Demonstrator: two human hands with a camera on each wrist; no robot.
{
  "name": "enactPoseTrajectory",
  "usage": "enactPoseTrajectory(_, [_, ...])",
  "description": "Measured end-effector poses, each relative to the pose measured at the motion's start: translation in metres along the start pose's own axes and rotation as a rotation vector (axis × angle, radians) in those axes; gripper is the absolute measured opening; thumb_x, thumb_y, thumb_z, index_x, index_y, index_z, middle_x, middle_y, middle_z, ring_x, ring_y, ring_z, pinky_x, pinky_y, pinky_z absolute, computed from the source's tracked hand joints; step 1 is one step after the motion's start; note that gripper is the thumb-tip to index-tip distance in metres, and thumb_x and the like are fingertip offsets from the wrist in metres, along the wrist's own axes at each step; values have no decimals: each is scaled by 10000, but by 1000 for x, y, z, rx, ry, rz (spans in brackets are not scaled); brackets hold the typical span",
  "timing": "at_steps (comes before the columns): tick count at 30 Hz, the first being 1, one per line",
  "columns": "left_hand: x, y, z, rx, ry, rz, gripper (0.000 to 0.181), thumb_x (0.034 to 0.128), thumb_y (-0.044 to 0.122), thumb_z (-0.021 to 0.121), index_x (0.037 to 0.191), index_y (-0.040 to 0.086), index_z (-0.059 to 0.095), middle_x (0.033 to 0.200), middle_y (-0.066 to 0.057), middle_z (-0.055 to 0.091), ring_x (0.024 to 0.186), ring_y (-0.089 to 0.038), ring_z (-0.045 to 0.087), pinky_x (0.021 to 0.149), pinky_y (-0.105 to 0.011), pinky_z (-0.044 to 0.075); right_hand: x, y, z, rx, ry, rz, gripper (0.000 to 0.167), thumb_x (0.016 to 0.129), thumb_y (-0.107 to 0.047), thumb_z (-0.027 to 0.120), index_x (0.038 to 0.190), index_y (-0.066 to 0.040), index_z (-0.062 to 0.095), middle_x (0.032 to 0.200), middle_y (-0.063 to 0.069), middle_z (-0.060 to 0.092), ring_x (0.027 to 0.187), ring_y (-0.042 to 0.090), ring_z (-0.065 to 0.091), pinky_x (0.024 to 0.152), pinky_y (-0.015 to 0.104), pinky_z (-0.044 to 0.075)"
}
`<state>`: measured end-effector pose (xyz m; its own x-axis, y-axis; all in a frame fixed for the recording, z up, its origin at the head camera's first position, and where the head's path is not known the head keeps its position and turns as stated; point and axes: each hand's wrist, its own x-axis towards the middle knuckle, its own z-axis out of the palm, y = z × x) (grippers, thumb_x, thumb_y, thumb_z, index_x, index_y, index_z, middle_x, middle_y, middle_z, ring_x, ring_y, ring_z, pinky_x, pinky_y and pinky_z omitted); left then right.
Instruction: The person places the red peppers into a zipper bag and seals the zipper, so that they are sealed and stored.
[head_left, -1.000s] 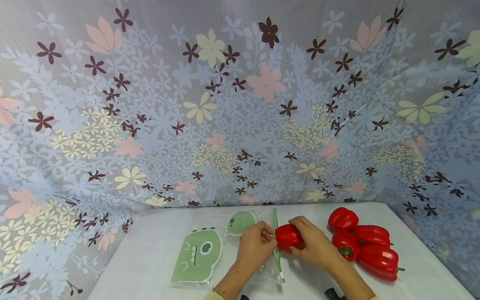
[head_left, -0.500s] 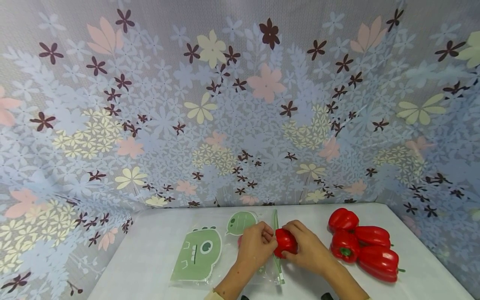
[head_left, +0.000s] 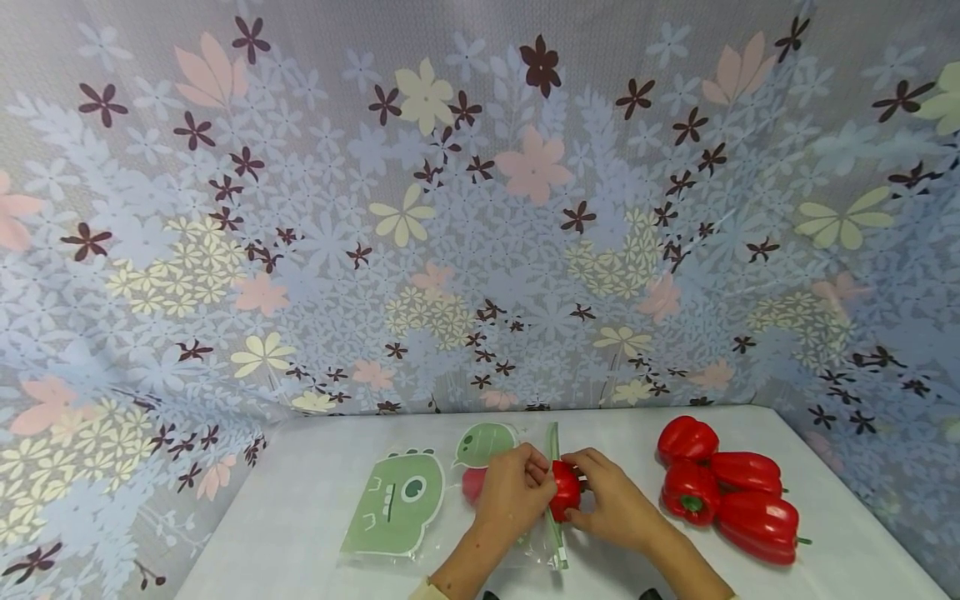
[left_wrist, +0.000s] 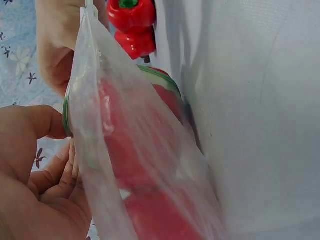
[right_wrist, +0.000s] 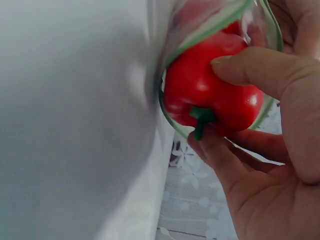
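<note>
A clear zip bag [head_left: 402,505] with green dinosaur prints lies on the table, its green-edged mouth facing right. My left hand [head_left: 512,493] pinches the bag's rim between thumb and fingers, as the left wrist view shows. My right hand [head_left: 611,500] holds a red bell pepper [right_wrist: 215,85] by its stem end, thumb on top and fingers below. That pepper is partly inside the bag's mouth, its green stem pointing outward. Through the cloudy plastic another red shape [left_wrist: 160,215] shows deeper in the bag; my left hand partly covers it in the head view.
Several red bell peppers [head_left: 757,525] sit clustered on the right side of the white table [head_left: 262,517]. A flower-patterned cloth [head_left: 480,250] hangs behind the table and along its sides.
My right hand has moved left, pushing the pepper into the bag's mouth. The red shape inside the bag now shows further left. My left hand has stayed at the rim.
</note>
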<state>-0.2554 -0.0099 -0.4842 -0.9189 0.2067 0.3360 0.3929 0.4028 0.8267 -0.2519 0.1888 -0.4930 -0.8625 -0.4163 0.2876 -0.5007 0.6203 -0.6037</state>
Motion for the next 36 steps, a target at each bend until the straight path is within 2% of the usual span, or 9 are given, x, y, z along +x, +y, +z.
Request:
enactPoseTrajectory(3, [0, 1, 0, -13, -6, -5, 125, 841, 1, 743, 911, 95, 698, 722, 101, 651, 590, 27, 594, 552, -168, 531, 0, 2, 5, 57, 10, -5, 628, 794, -101, 916, 1331, 6, 609, 1284, 99, 634, 1122, 280, 704, 907, 357, 614])
enactPoseTrajectory(10, [0, 2, 0, -36, -20, -7, 141, 843, -17, 739, 924, 89, 696, 726, 99, 647, 600, 30, 602, 562, -172, 530, 0, 5, 22, 97, 79, -66, 555, 805, -64, 888, 1292, -73, 621, 1247, 35, 637, 993, 187, 730, 853, 388, 629])
enactPoseTrajectory(13, [1, 2, 0, -46, -26, -5, 118, 863, -15, 738, 924, 76, 696, 716, 92, 648, 590, 24, 604, 555, -172, 529, 0, 6, 27, 147, 89, -58, 556, 805, -15, 867, 1297, -82, 617, 1252, 49, 632, 967, 188, 744, 828, 354, 633])
enactPoseTrajectory(17, [1, 3, 1, -41, -25, 0, 104, 861, -10, 732, 918, 70, 695, 703, 95, 642, 579, 26, 595, 548, -171, 522, 1, 5, 32, 210, 85, -14, 563, 814, 10, 852, 1317, -85, 618, 1280, 72, 625, 1027, 246, 743, 845, 327, 628])
enactPoseTrajectory(24, [1, 4, 1, -24, -18, 1, 105, 852, -11, 720, 913, 69, 691, 695, 94, 641, 567, 29, 602, 526, -169, 514, 3, 2, 37, 285, 41, 59, 481, 846, 73, 771, 1298, -9, 627, 1274, 116, 621, 1177, 356, 693, 955, 335, 593])
enactPoseTrajectory(28, [1, 4, 1, -12, -12, 1, 96, 854, 0, 732, 913, 69, 699, 694, 97, 636, 572, 26, 594, 527, -170, 513, 4, 0, 39, 326, 2, 59, 403, 864, 96, 736, 1224, -58, 641, 1248, 92, 618, 1213, 349, 676, 981, 331, 581])
enactPoseTrajectory(31, [0, 3, 0, -17, -10, -4, 98, 849, 9, 735, 913, 74, 701, 696, 99, 633, 575, 24, 593, 527, -174, 513, 4, -1, 39, 360, -20, 49, 356, 885, 106, 704, 1177, -89, 644, 1210, 61, 618, 1222, 293, 672, 993, 314, 571])
enactPoseTrajectory(34, [0, 3, 0, -10, -5, -5, 102, 838, 17, 734, 912, 81, 705, 696, 103, 631, 575, 25, 587, 531, -175, 511, 4, -2, 39, 382, -43, 27, 366, 915, 95, 669, 1237, -77, 647, 1237, 52, 637, 1233, 235, 666, 1012, 287, 553])
enactPoseTrajectory(36, [0, 3, 0, -9, -2, -4, 101, 835, 17, 736, 915, 72, 708, 697, 101, 628, 574, 25, 579, 533, -176, 510, 3, -2, 39, 394, -64, 7, 405, 945, 75, 652, 1330, -47, 630, 1319, 82, 650, 1274, 229, 647, 1035, 261, 531])
